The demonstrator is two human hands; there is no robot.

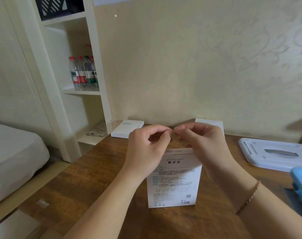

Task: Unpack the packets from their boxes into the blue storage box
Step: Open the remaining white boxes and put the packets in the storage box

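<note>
Wooden table (98, 178) carried everything; places given relative to the upright white box (174, 180) at its middle. White lid (274, 154) lay to the right of that box, with a blue storage box (301, 183) edge just nearer and further right. Two more flat white boxes sat behind it: one back-left (127, 129), one back-right (210, 123), partly hidden by the hands. The upright box looked like light, thin card, stiff enough to stand but easy to crush or tip; best taken by the side edges or top flap. Left hand (146, 147) and right hand (203, 142) hovered just above its top, fingers curled, fingertips meeting in a pinch. Something small seemed pinched between them; couldn't tell what. No packets visible.
</note>
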